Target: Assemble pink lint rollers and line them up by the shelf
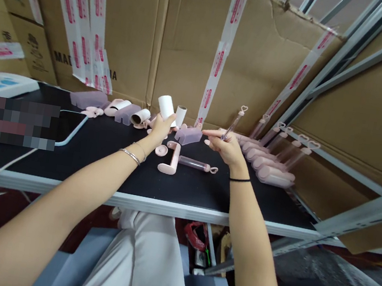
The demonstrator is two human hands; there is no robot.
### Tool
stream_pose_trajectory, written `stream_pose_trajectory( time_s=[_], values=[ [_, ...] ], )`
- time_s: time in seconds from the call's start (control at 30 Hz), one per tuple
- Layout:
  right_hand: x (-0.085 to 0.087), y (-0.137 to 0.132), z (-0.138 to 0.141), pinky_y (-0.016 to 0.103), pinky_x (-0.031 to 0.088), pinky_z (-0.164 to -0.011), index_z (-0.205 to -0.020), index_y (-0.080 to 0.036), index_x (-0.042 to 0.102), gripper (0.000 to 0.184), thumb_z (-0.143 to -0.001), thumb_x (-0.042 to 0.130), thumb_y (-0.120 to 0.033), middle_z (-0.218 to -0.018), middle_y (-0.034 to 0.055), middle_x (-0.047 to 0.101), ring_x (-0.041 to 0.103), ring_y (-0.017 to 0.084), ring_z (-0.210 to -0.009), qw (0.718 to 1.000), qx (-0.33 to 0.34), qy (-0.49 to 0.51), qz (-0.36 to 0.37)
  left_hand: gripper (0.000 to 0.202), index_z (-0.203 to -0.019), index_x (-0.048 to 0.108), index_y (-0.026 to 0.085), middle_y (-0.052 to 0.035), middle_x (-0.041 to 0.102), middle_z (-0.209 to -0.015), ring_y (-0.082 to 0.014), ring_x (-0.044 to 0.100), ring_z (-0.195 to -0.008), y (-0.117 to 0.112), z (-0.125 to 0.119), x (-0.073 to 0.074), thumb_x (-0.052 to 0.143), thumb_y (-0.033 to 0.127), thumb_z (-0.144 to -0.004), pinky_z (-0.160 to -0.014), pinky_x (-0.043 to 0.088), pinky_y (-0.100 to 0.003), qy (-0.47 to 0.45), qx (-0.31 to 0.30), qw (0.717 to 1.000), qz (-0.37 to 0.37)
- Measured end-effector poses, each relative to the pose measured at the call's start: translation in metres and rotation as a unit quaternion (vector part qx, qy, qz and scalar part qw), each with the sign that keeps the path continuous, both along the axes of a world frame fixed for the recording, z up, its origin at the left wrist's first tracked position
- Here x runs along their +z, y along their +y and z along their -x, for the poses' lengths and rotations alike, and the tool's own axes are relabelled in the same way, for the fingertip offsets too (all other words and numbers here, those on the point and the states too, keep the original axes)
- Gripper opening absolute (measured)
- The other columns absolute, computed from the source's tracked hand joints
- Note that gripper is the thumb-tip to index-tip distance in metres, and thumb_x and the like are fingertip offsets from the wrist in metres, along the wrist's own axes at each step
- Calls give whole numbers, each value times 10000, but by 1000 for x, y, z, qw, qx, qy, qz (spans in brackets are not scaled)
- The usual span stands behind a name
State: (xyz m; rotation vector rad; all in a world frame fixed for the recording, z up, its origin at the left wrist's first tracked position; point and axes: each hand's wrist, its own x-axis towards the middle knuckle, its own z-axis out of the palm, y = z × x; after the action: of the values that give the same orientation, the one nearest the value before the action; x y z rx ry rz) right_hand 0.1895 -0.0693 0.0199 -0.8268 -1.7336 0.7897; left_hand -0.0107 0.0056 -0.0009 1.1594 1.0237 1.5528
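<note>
Upright in my left hand (162, 128) is a white paper roll (166, 106), its fingers wrapped round the lower end. Another white roll (180, 114) stands just behind. My right hand (228, 148) grips a clear handle with a pink heart-shaped loop (233, 123), while its index finger points left at a translucent purple cover (188, 136). Between the hands lies a pink roller frame (174, 159) with a clear handle (193, 163) attached, ending in a heart loop. A round pink cap (161, 150) rests beside the frame.
Several pink rollers with heart-loop handles (275, 173) stand in a row at right. More purple covers (89, 99), rolls (140, 116) and pink parts lie at left. A tablet-like device (70, 128) sits nearer left. A cardboard wall (190, 31) and metal rack (345, 220) border the table.
</note>
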Motion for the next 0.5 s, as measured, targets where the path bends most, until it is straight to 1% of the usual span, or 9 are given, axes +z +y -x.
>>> stream_pose_trajectory(
  time_s=[0.17,0.27,0.37,0.43,0.5],
  values=[
    [1,-1,1,214,243,-474,-944,-150,710,327,-707,607,-349,-472,-83,316,273,47,-458,1000,-7,-19,9,230,-958,438,187,-14,612,-760,-93,610,-530,1,-1,-1,560,318,-815,-449,402,-171,7,-4,1000,-7],
    [0,-1,0,215,249,-481,-941,-149,704,319,-714,606,-351,-476,-85,311,271,47,-459,1000,2,-20,12,251,-959,442,188,-21,613,-775,-100,610,-535,4,-2,-3,574,333,-803,-455,406,-180,11,-4,1000,-11],
    [-1,1,0,212,240,-469,-932,-151,695,306,-723,607,-357,-477,-87,303,263,47,-455,1000,-3,-21,10,254,-973,446,182,-38,614,-812,-113,607,-555,6,-1,-5,563,331,-804,-474,419,-202,29,-4,999,-20],
    [-1,2,2,208,239,-452,-993,-165,667,341,-731,610,-375,-484,-93,293,257,46,-442,1000,-26,-12,9,262,-968,469,175,-48,619,-839,-129,616,-624,4,0,-5,586,320,-782,-534,447,-218,70,5,996,-57],
    [-2,4,7,203,237,-424,-1091,-190,605,427,-726,627,-409,-502,-101,298,252,43,-420,998,-69,9,9,310,-972,512,177,-51,632,-881,-154,625,-749,-2,-1,-5,647,309,-726,-647,471,-234,135,5,983,-128]
  ],
)
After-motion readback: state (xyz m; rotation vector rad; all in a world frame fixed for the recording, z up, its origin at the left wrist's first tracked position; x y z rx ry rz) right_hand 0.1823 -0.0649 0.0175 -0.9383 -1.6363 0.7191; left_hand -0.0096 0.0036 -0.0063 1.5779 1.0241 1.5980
